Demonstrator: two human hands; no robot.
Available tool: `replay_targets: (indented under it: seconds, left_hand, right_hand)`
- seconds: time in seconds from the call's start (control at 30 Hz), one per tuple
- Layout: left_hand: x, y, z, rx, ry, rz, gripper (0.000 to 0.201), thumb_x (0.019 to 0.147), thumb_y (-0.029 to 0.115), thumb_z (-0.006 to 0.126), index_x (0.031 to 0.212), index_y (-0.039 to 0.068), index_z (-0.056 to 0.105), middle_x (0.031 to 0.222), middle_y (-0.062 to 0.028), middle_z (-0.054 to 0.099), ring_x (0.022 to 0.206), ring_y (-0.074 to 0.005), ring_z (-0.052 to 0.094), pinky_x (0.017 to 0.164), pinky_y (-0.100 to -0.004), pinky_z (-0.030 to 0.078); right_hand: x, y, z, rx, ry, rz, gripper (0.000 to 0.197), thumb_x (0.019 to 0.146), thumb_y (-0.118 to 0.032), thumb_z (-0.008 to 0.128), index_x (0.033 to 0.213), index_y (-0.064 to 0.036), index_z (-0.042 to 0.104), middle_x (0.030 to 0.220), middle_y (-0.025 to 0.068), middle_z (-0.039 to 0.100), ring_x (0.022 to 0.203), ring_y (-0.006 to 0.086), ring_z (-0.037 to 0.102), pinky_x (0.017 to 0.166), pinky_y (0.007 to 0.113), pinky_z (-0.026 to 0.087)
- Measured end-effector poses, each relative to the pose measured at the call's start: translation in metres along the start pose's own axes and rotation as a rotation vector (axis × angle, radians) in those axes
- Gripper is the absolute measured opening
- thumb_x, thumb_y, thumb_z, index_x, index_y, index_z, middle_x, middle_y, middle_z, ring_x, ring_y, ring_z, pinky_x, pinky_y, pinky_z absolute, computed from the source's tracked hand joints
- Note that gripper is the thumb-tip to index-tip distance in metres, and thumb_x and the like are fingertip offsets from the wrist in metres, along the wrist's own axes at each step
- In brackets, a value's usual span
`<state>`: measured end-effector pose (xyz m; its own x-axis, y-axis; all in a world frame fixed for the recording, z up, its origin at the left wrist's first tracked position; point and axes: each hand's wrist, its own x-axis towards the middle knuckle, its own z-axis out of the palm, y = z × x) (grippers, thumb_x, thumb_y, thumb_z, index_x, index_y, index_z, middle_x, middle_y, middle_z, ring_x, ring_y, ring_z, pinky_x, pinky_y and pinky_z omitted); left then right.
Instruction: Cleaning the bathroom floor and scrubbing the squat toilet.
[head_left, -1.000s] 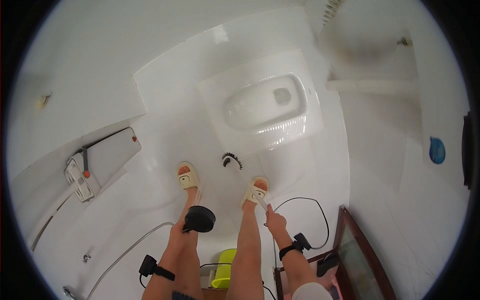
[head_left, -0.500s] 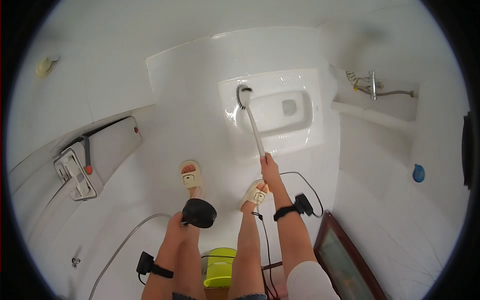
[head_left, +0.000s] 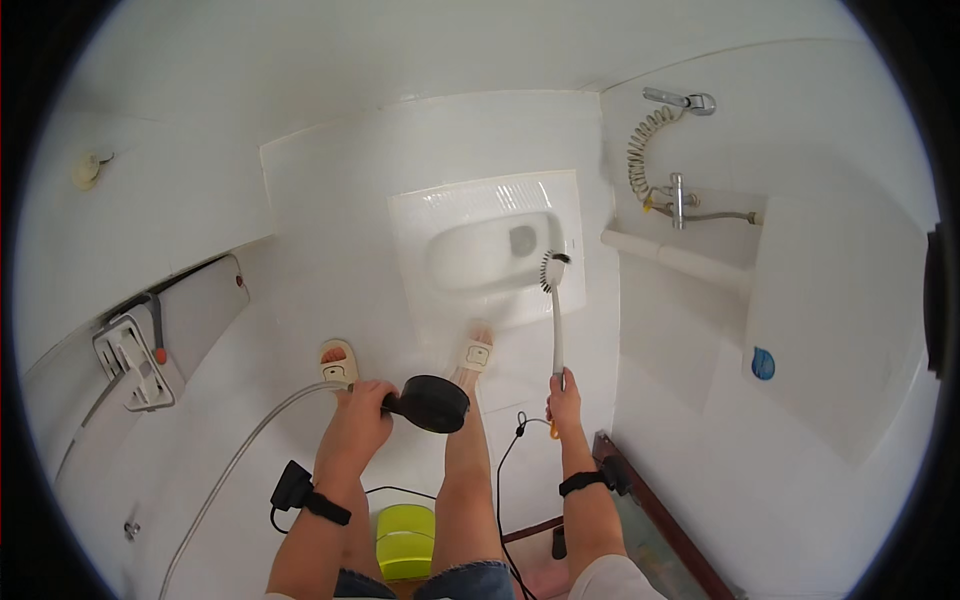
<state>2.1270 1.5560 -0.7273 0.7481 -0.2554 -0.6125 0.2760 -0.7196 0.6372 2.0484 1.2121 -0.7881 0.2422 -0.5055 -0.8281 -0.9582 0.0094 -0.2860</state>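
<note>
My left hand (head_left: 370, 410) is closed round the handle of a black shower head (head_left: 434, 404), whose grey hose (head_left: 232, 466) trails down to the lower left. No water stream can be made out. In my right hand (head_left: 564, 400) is the white handle of a toilet brush (head_left: 557, 320). An orange loop hangs below that hand. The brush head, with dark bristles, is over the right near edge of a white squat toilet (head_left: 470, 255); whether it touches cannot be told. My feet wear cream slippers (head_left: 480, 353), the right one close to the toilet's near edge.
A yellow-green bin (head_left: 405, 540) stands behind my legs. On the right are a coiled hose with a sprayer (head_left: 640, 150), a white pipe (head_left: 675, 257) and a brown-framed door (head_left: 670, 520). A grey-white folded fixture (head_left: 140, 355) is at the left wall. Cables hang from black devices strapped to my forearms.
The brush has moved from the toilet's left side to its right near edge. My right foot has stepped closer to the toilet. The shower head is now farther forward, and the view has shifted right.
</note>
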Motion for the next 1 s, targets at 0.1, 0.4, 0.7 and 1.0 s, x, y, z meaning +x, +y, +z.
replay_targets:
  seconds: [0.1, 0.4, 0.7, 1.0]
  left_hand:
    - [0.018, 0.058, 0.029, -0.073, -0.01, 0.033, 0.028, 0.06, -0.01, 0.047, 0.083, 0.005, 0.052, 0.084, -0.0098, 0.054, 0.087, -0.03, 0.048, 0.087, -0.0449, 0.031]
    - [0.021, 0.044, 0.11, -0.068, 0.192, -0.184, 0.023, 0.059, -0.008, 0.048, 0.076, 0.006, 0.053, 0.074, -0.0112, 0.054, 0.079, -0.0332, 0.049, 0.09, -0.0492, 0.028]
    - [-0.015, -0.019, 0.112, -0.326, 0.293, -0.479, 0.025, 0.061, -0.002, 0.058, 0.086, 0.0, 0.054, 0.076, -0.0123, 0.055, 0.076, -0.0261, 0.055, 0.068, -0.0295, 0.042]
    - [-0.025, -0.034, 0.092, -0.216, 0.279, -0.45, 0.024, 0.057, -0.002, 0.059, 0.08, 0.001, 0.055, 0.072, -0.0133, 0.055, 0.074, -0.0303, 0.053, 0.072, -0.0346, 0.041]
  right_hand:
    - [0.073, 0.009, -0.058, -0.559, 0.194, -0.574, 0.037, 0.084, -0.021, 0.044, 0.117, -0.0062, 0.039, 0.049, 0.0043, 0.041, 0.034, 0.0147, 0.04, 0.032, 0.034, 0.037]
    - [0.162, -0.089, 0.017, 0.702, -0.412, 0.355, 0.017, 0.085, -0.026, 0.04, 0.094, -0.0113, 0.04, 0.058, 0.0073, 0.043, 0.04, 0.0148, 0.038, 0.036, 0.028, 0.037]
    - [0.097, 0.049, 0.198, -0.291, -0.071, -0.718, 0.043, 0.087, -0.034, 0.036, 0.114, -0.0004, 0.039, 0.068, 0.0145, 0.058, 0.054, 0.0287, 0.055, 0.049, 0.039, 0.045]
    - [0.158, 0.003, 0.006, -1.333, -0.379, -0.392, 0.064, 0.081, -0.012, 0.039, 0.134, -0.021, 0.003, 0.063, 0.0203, 0.056, 0.058, 0.0346, 0.057, 0.052, 0.047, 0.044]
